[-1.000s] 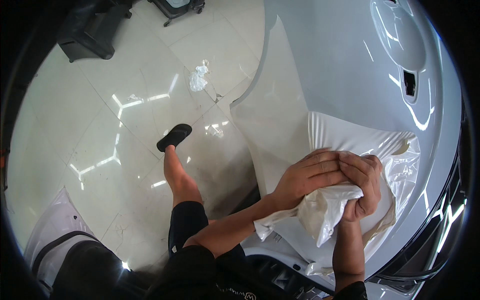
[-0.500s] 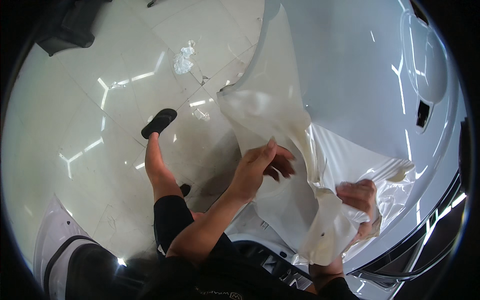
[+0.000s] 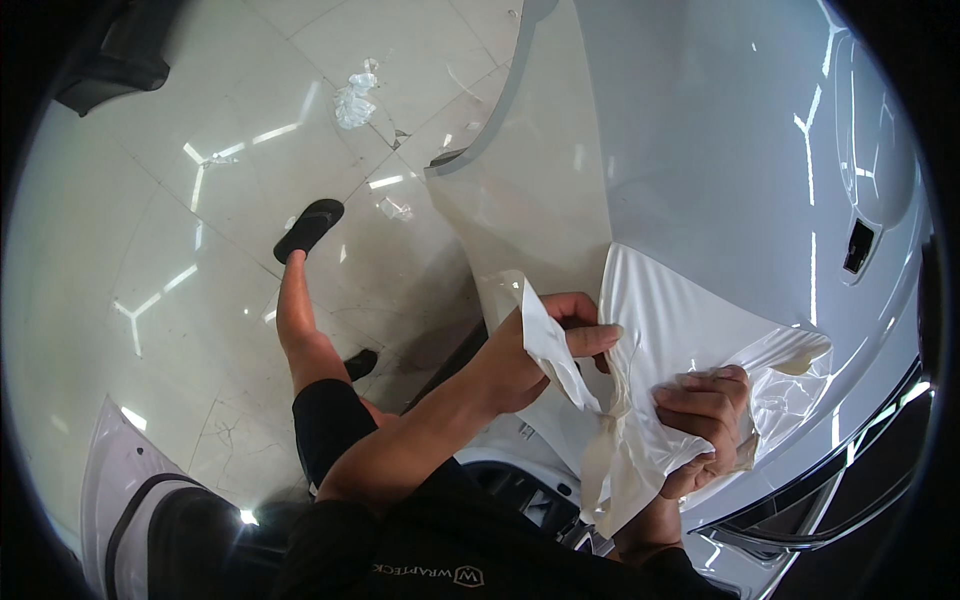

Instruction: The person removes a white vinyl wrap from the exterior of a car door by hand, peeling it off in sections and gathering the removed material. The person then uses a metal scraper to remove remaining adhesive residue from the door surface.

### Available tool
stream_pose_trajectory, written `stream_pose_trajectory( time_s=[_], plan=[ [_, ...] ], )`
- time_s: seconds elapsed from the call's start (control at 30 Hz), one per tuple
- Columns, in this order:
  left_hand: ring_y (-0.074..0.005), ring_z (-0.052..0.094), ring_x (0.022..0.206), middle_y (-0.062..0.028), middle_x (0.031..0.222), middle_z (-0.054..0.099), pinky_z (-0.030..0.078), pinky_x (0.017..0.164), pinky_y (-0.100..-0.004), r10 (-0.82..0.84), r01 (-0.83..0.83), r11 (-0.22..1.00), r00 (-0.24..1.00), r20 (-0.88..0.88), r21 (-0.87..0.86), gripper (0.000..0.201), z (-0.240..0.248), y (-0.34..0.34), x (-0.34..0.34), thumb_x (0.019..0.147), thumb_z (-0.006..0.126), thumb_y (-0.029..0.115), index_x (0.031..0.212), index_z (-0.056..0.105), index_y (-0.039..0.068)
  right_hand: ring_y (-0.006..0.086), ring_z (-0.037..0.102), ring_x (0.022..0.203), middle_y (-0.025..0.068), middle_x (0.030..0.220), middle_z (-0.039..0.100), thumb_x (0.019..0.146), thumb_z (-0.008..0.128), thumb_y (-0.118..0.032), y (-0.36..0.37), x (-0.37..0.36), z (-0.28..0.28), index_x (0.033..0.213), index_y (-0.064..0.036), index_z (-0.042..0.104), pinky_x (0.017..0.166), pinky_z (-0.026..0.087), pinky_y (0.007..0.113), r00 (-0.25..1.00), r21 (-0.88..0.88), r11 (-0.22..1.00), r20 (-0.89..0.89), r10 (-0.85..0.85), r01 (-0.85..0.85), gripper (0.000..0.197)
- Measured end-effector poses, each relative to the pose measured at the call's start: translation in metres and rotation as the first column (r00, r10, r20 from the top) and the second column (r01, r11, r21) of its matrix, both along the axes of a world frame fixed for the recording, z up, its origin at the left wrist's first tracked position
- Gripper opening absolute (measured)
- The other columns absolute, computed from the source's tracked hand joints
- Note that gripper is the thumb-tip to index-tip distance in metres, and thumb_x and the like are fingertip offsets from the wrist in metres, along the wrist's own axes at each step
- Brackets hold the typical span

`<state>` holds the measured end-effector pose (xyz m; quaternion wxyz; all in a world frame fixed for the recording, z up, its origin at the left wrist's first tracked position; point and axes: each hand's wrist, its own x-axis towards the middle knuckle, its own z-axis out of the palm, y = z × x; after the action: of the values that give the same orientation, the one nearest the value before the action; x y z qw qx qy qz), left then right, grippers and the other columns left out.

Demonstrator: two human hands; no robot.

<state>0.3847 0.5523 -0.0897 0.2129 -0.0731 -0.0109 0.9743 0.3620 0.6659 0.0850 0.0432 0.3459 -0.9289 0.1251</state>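
A glossy white sheet of film (image 3: pixel 655 310) lies wrinkled and bunched over the light grey car panel (image 3: pixel 700 150). My right hand (image 3: pixel 708 415) is closed on a bunched part of it, fingers curled over the folds. To its left, my left hand (image 3: pixel 580 330) pinches the film's upright edge between thumb and fingers. A loose white flap (image 3: pixel 548 340) of the sheet hangs across the back of that hand and its wrist. The film's lower end droops in creased folds below both hands, and a crumpled clear edge (image 3: pixel 785 405) sticks out at the right.
A dark oblong opening (image 3: pixel 858 245) sits in the panel at the right. Crumpled film scraps (image 3: pixel 355 100) lie on the glossy tiled floor (image 3: pixel 230 110). An open car door (image 3: pixel 130 480) stands at lower left; a black slipper (image 3: pixel 310 228) is on my outstretched foot.
My left hand, open before, has moved right and closed on the film's edge. The film's left part has come away from the panel's left side and folded back over that hand.
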Motion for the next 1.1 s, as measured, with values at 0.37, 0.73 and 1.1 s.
stream_pose_trajectory(
  time_s=[0.37, 0.73, 1.1],
  plan=[
    [-0.0058, 0.060, 0.061, -0.0019, 0.086, 0.068, 0.051, 0.048, -0.0221, 0.099, -0.096, 0.995, 0.992, 0.076, -0.039, 0.012, -0.001, 0.004, 0.012, 0.096, 0.070, 0.014, 0.096, 0.061, 0.006, 0.0251, 0.060, 0.085, 0.0040, 0.077, 0.071, 0.103, 0.042, -0.053, -0.005, 0.001, 0.000, 0.069, -0.0079, 0.065, 0.091, 0.040, 0.045, 0.999, 0.030, 0.999, 0.011, -0.032, 0.032, 0.061],
    [-0.0065, 0.063, 0.076, -0.0026, 0.098, 0.067, 0.052, 0.051, -0.0232, 0.115, -0.115, 0.993, 0.985, 0.130, -0.007, 0.023, 0.002, -0.009, -0.009, 0.098, 0.066, 0.014, 0.117, 0.065, 0.000, 0.0234, 0.059, 0.082, 0.0024, 0.075, 0.069, 0.104, 0.040, -0.051, -0.003, 0.002, -0.006, 0.067, -0.0103, 0.061, 0.092, 0.039, 0.046, 0.999, -0.023, 0.999, -0.020, -0.049, 0.048, 0.058],
    [-0.0075, 0.061, 0.056, -0.0053, 0.086, 0.069, 0.050, 0.048, -0.0223, 0.165, -0.145, 0.961, 0.984, 0.070, -0.236, 0.029, 0.007, -0.020, -0.009, 0.099, 0.067, 0.022, 0.114, 0.064, -0.003, 0.0220, 0.058, 0.082, 0.0013, 0.076, 0.069, 0.104, 0.039, -0.049, 0.000, 0.007, -0.006, 0.068, -0.0116, 0.061, 0.096, 0.036, 0.047, 0.995, 0.007, 0.995, -0.001, -0.100, 0.100, 0.056]
  ],
)
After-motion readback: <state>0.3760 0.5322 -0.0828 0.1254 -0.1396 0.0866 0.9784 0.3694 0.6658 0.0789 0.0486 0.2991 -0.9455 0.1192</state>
